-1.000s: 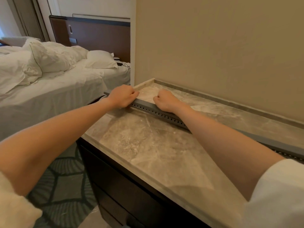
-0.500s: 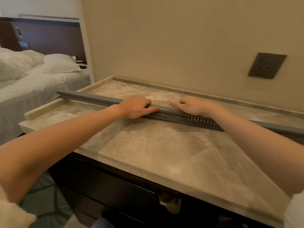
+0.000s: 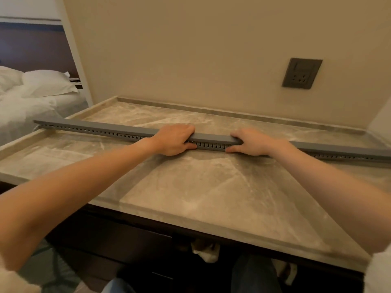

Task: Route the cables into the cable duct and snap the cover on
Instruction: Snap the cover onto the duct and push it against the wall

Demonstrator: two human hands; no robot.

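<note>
**Q:** Where does the cable duct lie?

**A:** The cable duct [image 3: 95, 129] runs lengthwise across the counter [image 3: 211, 187]. Its left end passes over the counter's left edge, toward the bed [image 3: 31, 106]. Its right end leaves the picture past the right edge. It lies about midway between the front edge and the back edge. A row of slots shows along its front wall.

**Q:** State the position of each hand.

**A:** The left hand [image 3: 173, 139] grips the duct near its middle, with fingers curled over the top and the thumb against the slotted front wall. The right hand [image 3: 251, 142] grips it just to the right in the same manner. A short bare stretch of the cover [image 3: 211, 137] shows between them.

**Q:** What is done?

**A:** The cover sits on the duct along its whole visible length. No cables are visible on the counter or at the slots, so they are probably inside already. The view cannot confirm this.

**Q:** What is left?

**A:** Judged from the grip, pressing the cover home is the step in hand. Whether the cover has clicked into place under or between the hands cannot be told. The stretch right of the right hand probably needs the same pressure.

**Q:** Anything else nearby?

**A:** A wall socket [image 3: 301, 73] sits above the back edge, right of centre.
</note>
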